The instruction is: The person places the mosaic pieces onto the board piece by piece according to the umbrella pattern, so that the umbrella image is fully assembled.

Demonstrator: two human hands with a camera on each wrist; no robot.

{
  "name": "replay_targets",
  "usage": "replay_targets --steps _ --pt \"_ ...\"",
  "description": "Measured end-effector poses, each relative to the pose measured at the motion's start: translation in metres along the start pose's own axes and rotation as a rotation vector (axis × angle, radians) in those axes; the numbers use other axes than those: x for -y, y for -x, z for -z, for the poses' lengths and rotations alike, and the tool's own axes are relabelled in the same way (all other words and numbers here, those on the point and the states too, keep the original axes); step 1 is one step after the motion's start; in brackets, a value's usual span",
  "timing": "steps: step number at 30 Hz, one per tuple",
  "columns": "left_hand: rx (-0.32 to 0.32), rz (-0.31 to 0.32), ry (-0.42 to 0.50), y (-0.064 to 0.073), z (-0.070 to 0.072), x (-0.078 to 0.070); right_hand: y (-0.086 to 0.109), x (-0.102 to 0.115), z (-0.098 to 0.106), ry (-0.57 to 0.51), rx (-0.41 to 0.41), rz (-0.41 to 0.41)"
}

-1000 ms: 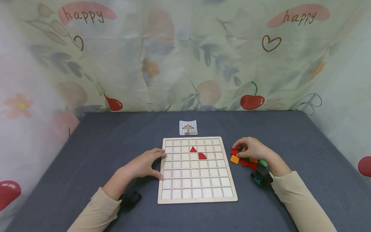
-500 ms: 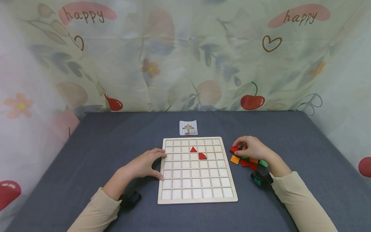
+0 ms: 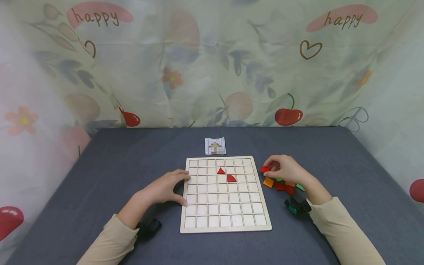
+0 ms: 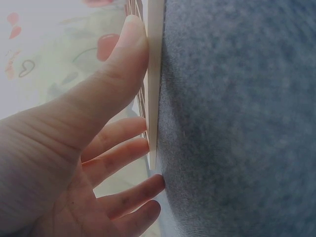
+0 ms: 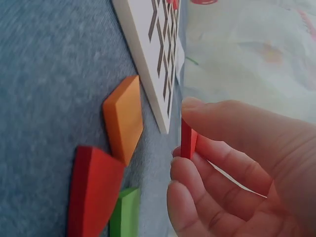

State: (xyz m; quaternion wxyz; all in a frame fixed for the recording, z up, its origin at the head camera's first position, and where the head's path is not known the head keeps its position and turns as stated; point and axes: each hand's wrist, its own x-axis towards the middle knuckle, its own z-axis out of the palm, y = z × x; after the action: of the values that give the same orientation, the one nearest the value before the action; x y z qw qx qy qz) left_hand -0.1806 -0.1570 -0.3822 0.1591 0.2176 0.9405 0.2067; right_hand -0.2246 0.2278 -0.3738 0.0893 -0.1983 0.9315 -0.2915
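Head view: right hand (image 3: 285, 170) had drawn a pinched red piece (image 3: 264, 169) from the pile (image 3: 280, 186), apparently singling it out; left hand (image 3: 163, 187), fingers spread, touched the board's (image 3: 225, 209) edge.

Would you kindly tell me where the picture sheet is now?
In the head view, the picture sheet lies on the table, just beyond the far side of the board.

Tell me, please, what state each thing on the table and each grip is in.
Board: flat, two cells occupied
Red triangle: lying in a cell
Red quarter circle: lying in another cell
Card: lying picture side up
Left grip: spread, touching the board's edge
Right grip: pinching a red piece
Orange square: loose beside the board
Other pieces: loose in a cluster
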Motion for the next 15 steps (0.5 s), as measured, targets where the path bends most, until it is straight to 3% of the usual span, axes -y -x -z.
replay_targets --steps 15 --pt "0.006 -0.016 -0.001 0.000 0.001 0.001 0.000 0.017 -0.009 -0.030 -0.002 0.073"
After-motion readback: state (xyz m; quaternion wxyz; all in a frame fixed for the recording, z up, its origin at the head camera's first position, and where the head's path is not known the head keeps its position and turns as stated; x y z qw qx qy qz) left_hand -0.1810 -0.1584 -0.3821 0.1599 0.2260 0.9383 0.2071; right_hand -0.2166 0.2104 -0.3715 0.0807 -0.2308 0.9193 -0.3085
